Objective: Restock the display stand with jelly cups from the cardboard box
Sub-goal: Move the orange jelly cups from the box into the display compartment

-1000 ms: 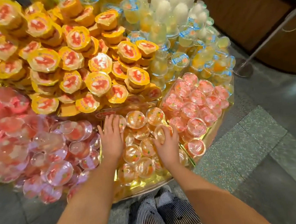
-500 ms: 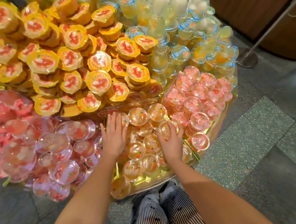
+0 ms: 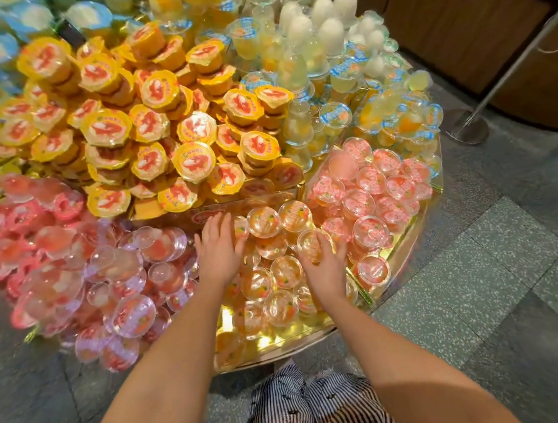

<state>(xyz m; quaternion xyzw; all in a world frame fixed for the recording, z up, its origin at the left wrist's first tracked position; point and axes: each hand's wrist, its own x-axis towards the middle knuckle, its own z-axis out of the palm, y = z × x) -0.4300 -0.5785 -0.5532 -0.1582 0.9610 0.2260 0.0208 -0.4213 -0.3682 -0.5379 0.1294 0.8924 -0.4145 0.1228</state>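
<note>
1. Since a second ago both hands have stayed in the front compartment of the display stand (image 3: 277, 340), among the orange jelly cups (image 3: 265, 221).
2. The left hand (image 3: 220, 252) still lies flat on them, fingers straight and close together.
3. The right hand (image 3: 326, 265) still curls its fingers round one jelly cup (image 3: 308, 242).
4. The stand's left side is blurred and cut off.

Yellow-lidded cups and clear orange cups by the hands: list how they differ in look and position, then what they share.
Lids: the yellow-lidded cups are opaque yellow with red print; the clear orange cups are see-through.
Position: yellow-lidded cups are heaped high, many tilted; clear orange cups fill the low front section.
Contact: the left hand and right hand touch clear orange cups, no yellow-lidded cups.
Both are round and sealed.
</note>
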